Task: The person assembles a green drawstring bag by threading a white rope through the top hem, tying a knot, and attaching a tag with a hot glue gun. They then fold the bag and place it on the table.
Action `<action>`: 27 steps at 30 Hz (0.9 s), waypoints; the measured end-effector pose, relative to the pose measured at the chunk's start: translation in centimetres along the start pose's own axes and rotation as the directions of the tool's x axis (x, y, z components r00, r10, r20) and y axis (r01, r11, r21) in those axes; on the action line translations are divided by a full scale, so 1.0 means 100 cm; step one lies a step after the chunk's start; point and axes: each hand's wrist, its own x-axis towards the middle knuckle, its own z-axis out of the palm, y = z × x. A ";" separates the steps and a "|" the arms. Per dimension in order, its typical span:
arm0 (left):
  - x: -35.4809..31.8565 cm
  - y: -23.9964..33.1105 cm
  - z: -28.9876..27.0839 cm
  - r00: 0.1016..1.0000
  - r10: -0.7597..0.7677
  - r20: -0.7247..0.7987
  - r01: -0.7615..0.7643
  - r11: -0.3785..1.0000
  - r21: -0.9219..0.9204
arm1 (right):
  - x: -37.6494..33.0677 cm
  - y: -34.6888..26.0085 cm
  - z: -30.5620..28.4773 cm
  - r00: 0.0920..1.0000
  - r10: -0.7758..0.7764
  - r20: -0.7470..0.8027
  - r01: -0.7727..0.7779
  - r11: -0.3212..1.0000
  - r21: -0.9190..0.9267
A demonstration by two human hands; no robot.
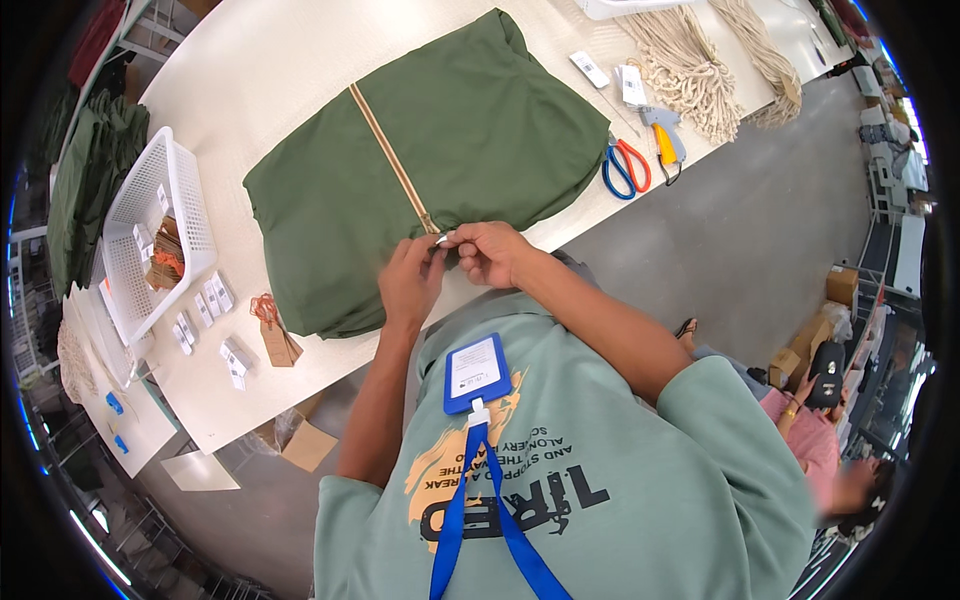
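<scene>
Head view, entry from beside the table; clock read from the middle of the green cloth piece.

Item: green cloth piece [500,110], smooth, softly rumpled, roughly oblong with rounded corners. It lies on the pale table [225,85], its lower side just short of the near edge. A straight tan-and-gold zipper [385,145] crosses it from eleven o'clock to six.

Hands: both at six o'clock, at the zipper's lower end. Right hand [490,252]: grip closed, finger and thumb pinching a small pale piece [441,240]. Left hand [411,275]: fingers bunched alongside; I cannot tell what its grip holds.

Edges and room: pale tabletop runs on at ten to eleven o'clock; beyond the near edge at four o'clock, smooth grey floor [660,215].

Surroundings: scissors [630,172] with red and blue handles, three o'clock, beside the cloth; grey-and-yellow handheld tool [664,140] past them; shaggy cream cord bundle [685,75], two o'clock; white perforated plastic basket [190,185], nine o'clock; brown card tags [276,340], between seven and eight.
</scene>
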 end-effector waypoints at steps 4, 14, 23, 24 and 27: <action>0.009 -0.010 -0.002 0.993 -0.093 0.077 0.102 0.986 -0.129 | -0.009 0.013 0.001 0.988 -0.152 -0.005 0.152 0.987 -0.045; 0.033 -0.016 -0.012 0.785 -0.482 0.390 0.614 0.692 -0.379 | -0.023 0.047 -0.003 0.907 -0.406 -0.111 0.357 0.882 -0.309; 0.019 -0.020 0.003 0.984 -0.166 0.057 0.170 0.982 -0.076 | -0.015 0.064 -0.023 0.852 -0.509 -0.120 0.430 0.812 -0.394; 0.014 -0.015 0.006 1.000 -0.018 -0.011 0.017 0.996 -0.087 | -0.016 0.068 -0.030 0.851 -0.511 -0.122 0.427 0.808 -0.405; 0.015 0.001 0.012 0.937 0.292 -0.191 -0.291 0.956 0.031 | -0.028 0.075 -0.061 0.834 -0.547 -0.077 0.455 0.759 -0.466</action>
